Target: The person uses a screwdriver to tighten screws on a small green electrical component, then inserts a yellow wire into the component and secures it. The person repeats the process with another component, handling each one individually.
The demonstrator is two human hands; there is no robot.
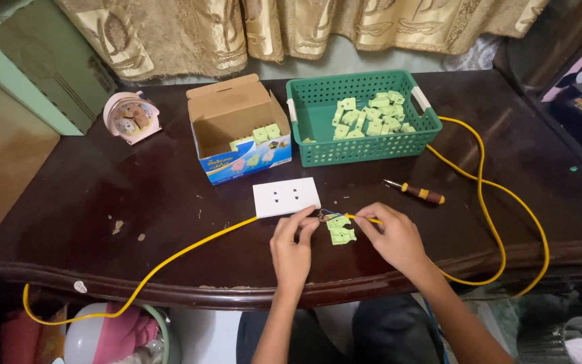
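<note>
Yellow cable (190, 247) ends pinched by left hand (292, 247) and right hand (391, 236).

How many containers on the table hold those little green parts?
2: a cardboard box left of centre with a few inside, and a green plastic basket to its right holding a pile. Some parts may be hidden.

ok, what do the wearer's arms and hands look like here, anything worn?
Both forearms are bare as far as the frame shows: no sleeves, gloves, watch or bands visible. The left hand and right hand are bare too; rings are too small to tell.
</note>
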